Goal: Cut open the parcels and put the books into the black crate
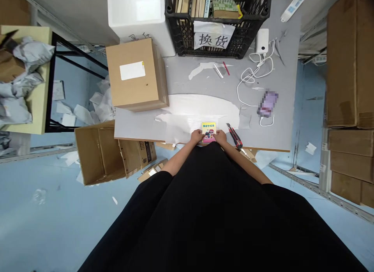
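A small yellow and pink book (209,132) with a cartoon figure on its cover is at the near edge of the grey table (187,77). My left hand (197,136) grips its left side, and my right hand (220,137) grips its right side. White paper (201,106) lies spread beyond and under the book. Just right of my right hand rests a red and black utility knife (234,136).
A closed cardboard box (133,77) stands at the table's left, a white bin (137,9) and black crate of books (217,18) at the back. A phone (268,103) with white cable lies right. An open carton (99,153) is below left.
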Demonstrator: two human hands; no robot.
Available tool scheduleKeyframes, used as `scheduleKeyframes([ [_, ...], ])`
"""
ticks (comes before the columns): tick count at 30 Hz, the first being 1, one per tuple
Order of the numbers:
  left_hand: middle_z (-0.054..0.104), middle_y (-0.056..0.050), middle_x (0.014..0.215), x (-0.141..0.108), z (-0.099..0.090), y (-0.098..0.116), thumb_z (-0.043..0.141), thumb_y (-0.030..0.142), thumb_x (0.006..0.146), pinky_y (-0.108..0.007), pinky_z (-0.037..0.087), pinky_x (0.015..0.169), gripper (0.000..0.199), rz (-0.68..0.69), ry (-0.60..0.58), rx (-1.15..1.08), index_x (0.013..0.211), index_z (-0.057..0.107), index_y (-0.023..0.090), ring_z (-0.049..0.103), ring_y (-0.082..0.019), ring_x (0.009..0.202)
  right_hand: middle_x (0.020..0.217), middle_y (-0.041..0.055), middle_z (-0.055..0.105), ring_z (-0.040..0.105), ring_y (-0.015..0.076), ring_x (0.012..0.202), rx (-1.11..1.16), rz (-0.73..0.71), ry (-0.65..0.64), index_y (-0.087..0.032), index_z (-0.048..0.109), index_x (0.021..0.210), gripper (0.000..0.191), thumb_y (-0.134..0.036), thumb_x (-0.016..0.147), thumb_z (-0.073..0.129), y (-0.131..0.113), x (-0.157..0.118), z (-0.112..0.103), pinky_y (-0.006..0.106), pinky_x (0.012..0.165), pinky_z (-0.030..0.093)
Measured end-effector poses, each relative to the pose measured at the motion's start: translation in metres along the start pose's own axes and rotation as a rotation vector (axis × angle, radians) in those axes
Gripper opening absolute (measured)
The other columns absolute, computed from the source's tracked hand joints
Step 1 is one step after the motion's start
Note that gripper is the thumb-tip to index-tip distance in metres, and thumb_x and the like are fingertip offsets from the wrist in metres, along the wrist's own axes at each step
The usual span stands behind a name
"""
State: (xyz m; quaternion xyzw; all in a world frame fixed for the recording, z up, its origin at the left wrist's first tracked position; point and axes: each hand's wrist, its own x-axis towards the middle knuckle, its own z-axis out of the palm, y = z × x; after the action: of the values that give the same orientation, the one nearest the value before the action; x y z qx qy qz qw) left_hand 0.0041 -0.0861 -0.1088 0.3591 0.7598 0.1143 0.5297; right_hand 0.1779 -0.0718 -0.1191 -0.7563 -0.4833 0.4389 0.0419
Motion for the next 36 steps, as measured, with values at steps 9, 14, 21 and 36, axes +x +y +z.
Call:
scheduleKeyframes([
  [9,0.069,-0.003,0.081,0.004,-0.001,-0.001,0.08,0.019,0.067,-0.033,0.048,0.089,0.024,0.0,-0.006,-0.053,0.074,0.057,0.021,0.066,-0.023,0.095,0.09,0.0037,0.068,0.064,0.0221,0.091,-0.019,-0.017,-0.036,-0.022,0.058,0.085,0.018,-0.025,0.071,0.068,-0.002,0.003,-0.008,0.033,0.086,0.048],
  [14,0.071,-0.003,0.081,0.003,-0.002,-0.006,0.079,0.019,0.067,-0.034,0.051,0.085,0.023,-0.009,-0.029,-0.152,0.079,0.059,0.02,0.067,-0.022,0.087,0.094,0.0047,0.066,0.062,0.0227,0.094,-0.04,-0.077,-0.004,-0.021,0.058,0.093,0.018,-0.024,0.076,0.061,-0.004,-0.004,-0.008,0.035,0.088,0.048],
  [21,0.067,0.001,0.069,-0.01,-0.008,-0.008,0.079,0.025,0.07,-0.035,0.053,0.082,0.025,-0.012,-0.087,-0.302,0.086,0.061,0.021,0.067,-0.02,0.079,0.101,0.0058,0.062,0.06,0.0205,0.097,-0.001,-0.166,-0.005,-0.021,0.057,0.092,0.018,-0.023,0.075,0.063,-0.013,-0.014,0.006,0.034,0.092,0.048],
  [36,0.068,-0.007,0.107,-0.022,0.003,0.002,0.064,0.022,0.083,-0.032,0.051,0.093,0.034,0.212,-0.204,-0.329,0.116,0.067,0.018,0.065,-0.017,0.094,0.1,0.0102,0.069,0.061,0.0276,0.103,0.147,-0.164,0.064,-0.021,0.057,0.088,0.011,-0.028,0.081,0.063,-0.036,-0.023,-0.02,0.041,0.099,0.046],
])
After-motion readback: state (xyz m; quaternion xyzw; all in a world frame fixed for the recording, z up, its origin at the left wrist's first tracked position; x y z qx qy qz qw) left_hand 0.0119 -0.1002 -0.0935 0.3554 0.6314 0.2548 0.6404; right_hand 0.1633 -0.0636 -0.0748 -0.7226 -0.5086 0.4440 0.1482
